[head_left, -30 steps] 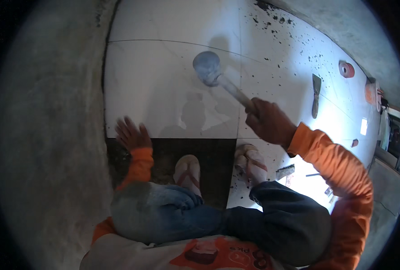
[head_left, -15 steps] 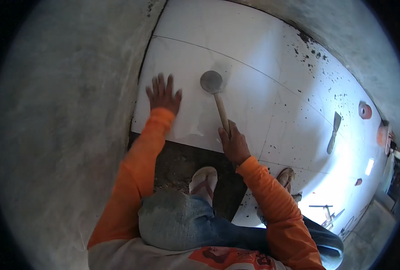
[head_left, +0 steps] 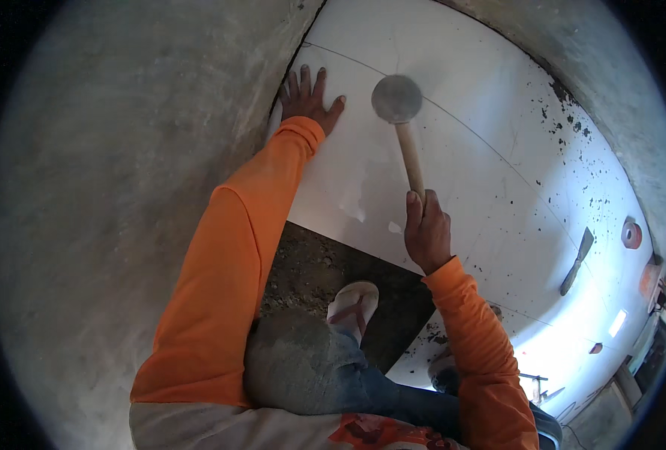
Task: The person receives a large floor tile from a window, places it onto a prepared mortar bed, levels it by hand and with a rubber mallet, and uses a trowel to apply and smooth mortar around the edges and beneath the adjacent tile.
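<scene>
A mallet [head_left: 396, 99] with a round grey head and a pale wooden handle is in my right hand [head_left: 429, 231], its fingers wrapped round the handle's lower end. The mallet's head is over the white floor tile [head_left: 348, 172], close to a joint line; whether it touches the tile I cannot tell. My left hand [head_left: 310, 99] lies flat on the same tile with its fingers spread, beside the wall at the left. Below the tile's near edge, rough dark ground [head_left: 303, 262] shows, and my sandalled foot [head_left: 353, 306] stands there.
Grey walls [head_left: 145, 150] rise at the left and far right. On the tiles at the right lie a putty knife [head_left: 577, 261], a reddish roll [head_left: 631, 234] and a small red piece [head_left: 596, 349]. Dark crumbs are scattered toward the far right edge. A bucket-like orange container [head_left: 650, 277] stands beyond.
My left hand has moved forward along the wall, still flat on the tile. The mallet has moved forward with my right hand, and its head looks larger. The view has shifted too.
</scene>
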A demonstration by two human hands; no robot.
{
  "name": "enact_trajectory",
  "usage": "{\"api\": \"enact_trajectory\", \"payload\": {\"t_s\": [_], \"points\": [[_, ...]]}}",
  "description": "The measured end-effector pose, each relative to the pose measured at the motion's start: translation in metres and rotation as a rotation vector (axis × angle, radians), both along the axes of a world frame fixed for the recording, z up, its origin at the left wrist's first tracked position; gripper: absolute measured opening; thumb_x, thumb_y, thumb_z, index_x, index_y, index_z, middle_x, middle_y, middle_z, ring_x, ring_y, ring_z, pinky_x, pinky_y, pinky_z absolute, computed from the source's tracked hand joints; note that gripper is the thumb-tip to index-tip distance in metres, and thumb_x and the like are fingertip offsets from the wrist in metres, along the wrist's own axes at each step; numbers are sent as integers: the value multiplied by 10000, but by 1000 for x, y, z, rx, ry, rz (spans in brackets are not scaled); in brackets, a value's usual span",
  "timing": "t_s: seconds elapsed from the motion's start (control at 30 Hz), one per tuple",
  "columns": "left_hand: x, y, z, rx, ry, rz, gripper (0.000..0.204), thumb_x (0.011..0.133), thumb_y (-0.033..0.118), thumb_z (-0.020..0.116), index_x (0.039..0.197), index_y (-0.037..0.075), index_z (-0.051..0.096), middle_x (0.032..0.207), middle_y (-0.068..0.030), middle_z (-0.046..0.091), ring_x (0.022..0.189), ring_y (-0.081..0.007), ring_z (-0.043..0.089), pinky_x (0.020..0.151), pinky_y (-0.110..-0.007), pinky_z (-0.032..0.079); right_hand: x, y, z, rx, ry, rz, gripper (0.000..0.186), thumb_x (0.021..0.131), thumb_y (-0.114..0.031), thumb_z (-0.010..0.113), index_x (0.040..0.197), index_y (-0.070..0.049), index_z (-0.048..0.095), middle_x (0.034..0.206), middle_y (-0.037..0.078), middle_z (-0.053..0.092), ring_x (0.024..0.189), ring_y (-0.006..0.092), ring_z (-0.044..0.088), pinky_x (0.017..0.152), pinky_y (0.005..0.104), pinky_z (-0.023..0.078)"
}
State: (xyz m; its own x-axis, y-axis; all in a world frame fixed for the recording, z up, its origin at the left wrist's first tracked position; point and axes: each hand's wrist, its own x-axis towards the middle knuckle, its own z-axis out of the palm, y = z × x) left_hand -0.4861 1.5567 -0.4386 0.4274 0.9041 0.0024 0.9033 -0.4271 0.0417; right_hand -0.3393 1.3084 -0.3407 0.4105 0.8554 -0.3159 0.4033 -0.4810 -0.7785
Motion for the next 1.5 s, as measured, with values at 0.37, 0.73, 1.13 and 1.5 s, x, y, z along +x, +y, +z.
{"api": "enact_trajectory", "payload": {"t_s": [0.37, 0.73, 1.13, 1.5], "points": [[-2, 3, -9, 67, -6, -15, 721, 864, 571, 362, 1450, 181, 206, 1506, -158, 134, 1388, -374, 81, 1113, -519, 79, 11, 19, -24, -50, -51, 63, 320, 939, -321, 449, 924, -2, 441, 677, 285, 568, 677, 499, 556, 580, 551, 434], [2, 1, 1, -55, -6, 13, 725, 862, 556, 378, 1454, 183, 185, 1513, -157, 106, 1388, -382, 55, 1111, -526, 75, 15, 22, -9, -22, 15, 80, 386, 947, -379, 416, 922, 2, 473, 701, 288, 582, 690, 485, 576, 616, 529, 466], [0, 9, -7, 11, -3, -36, 708, 872, 546, 360, 1450, 171, 196, 1508, -162, 127, 1389, -367, 71, 1116, -517, 71, 21, 36, -5, -112, -42, 98, 409, 938, -408, 425, 949, -3, 476, 685, 280, 589, 676, 486, 580, 622, 534, 471], [1, 8, -5, 31, 30, -52, 702, 894, 540, 328, 1458, 155, 168, 1511, -160, 114, 1393, -355, 63, 1120, -505, 65, 29, 49, -19, -223, -122, 158, 408, 947, -397, 401, 947, 6, 463, 689, 283, 586, 693, 485, 581, 658, 529, 477]]}}
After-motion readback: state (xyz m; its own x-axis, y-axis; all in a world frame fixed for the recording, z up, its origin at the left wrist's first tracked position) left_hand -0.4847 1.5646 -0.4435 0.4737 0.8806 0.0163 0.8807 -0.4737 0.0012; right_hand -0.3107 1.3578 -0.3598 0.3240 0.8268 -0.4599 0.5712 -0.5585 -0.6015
